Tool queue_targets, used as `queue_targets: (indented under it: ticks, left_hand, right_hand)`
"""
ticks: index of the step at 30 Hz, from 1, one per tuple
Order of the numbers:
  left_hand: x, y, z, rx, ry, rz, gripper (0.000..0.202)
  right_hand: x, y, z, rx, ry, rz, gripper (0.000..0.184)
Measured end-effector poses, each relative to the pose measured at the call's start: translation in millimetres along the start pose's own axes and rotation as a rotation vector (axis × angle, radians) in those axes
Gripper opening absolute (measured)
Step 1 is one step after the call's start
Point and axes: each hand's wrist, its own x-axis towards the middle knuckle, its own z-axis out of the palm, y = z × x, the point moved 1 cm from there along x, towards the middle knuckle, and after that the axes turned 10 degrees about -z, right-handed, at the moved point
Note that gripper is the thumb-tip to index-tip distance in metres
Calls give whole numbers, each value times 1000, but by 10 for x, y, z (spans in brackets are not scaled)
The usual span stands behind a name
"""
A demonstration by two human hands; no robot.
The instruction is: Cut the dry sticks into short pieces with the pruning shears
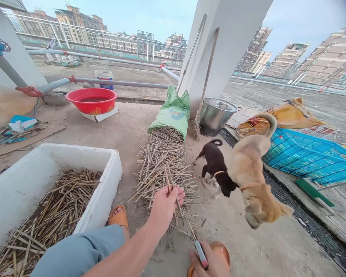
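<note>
The left hand (165, 206) pinched a thin, dry, ridged stalk (168, 178); the right hand (210, 262) wrapped a slim silver-handled utility knife (201, 254), with a loose heap of straw-coloured stalks (161, 173) just ahead of the hands.

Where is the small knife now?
The small knife is at the bottom of the head view, right of centre, gripped in the right hand, below the left hand holding dry stalks and beside an orange sandal.
</note>
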Motion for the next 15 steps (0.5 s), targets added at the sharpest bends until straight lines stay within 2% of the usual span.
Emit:
queue_targets:
  ticks: [3,7,13,15]
  left_hand:
    - [-47,-33,26,71,-48,113,21]
    - [-110,-89,32,181,-63,231,23]
    - [-211,-171,18,312,-48,275,22]
    - [-240,-187,19,283,-38,280,21]
  right_hand:
    - [30,-33,101,-7,-26,63,27]
    - [60,-156,100,8,-1,118,26]
    - [51,-331,34,53,57,122,28]
    - [72,-357,44,137,79,194,34]
